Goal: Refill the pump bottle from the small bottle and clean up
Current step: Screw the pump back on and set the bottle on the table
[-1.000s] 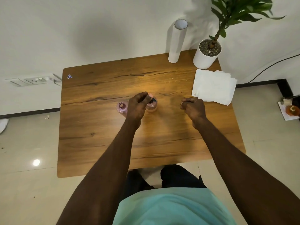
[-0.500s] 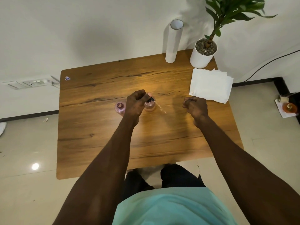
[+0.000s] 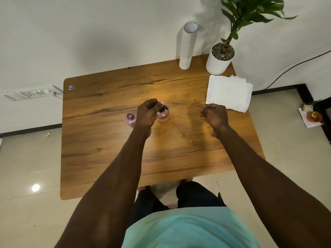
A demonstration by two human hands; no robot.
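Wooden counter [image 3: 111, 158], set against the wall; front half bare. Potted plant [image 3: 217, 62] and upright white roll [image 3: 188, 45] are kept at the far right edge, a stack of paper towels [image 3: 228, 93] just in front of them, overhanging the right edge.

Left hand [image 3: 146, 113] is curled over the pump bottle [image 3: 163, 116] at counter centre, fingers pinched on its pump head. Right hand [image 3: 214, 115] is held apart to the right, closed into a loose fist; whether anything is pinched cannot be told. Small bottle [image 3: 130, 118] stands open-mouthed just left of the left hand.

Droplets [image 3: 186, 137] are seen on the wood between the hands.

Step judged: pump being tested or seated. The bottle base should be steadied and the pump pressed straight down. Wiping is judged still due; towels are near the right hand, across open counter. The open small bottle beside the left wrist could be tipped.
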